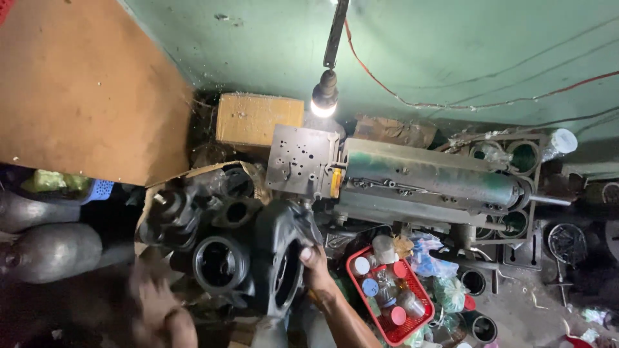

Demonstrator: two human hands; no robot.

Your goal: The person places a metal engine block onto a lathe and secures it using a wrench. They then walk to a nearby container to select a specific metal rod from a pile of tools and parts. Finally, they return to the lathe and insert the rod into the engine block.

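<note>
My right hand (316, 265) grips the rim of a large black cast-metal housing (282, 252) with a round opening, held on edge at the centre bottom. My left hand (155, 303) is a blur at the lower left, near a pile of dark round metal parts (213, 219) in a torn cardboard box (193, 175); I cannot tell whether it holds anything. Just behind the housing lies a long green-grey machine cylinder (425, 177) with a drilled steel end plate (302, 161).
A lit bulb (324, 98) hangs from a cable over a cardboard carton (258, 119). A red basket (387, 290) of small capped jars sits to the right. Metal gas cylinders (48, 248) lie at far left. A brown board (84, 84) leans at upper left.
</note>
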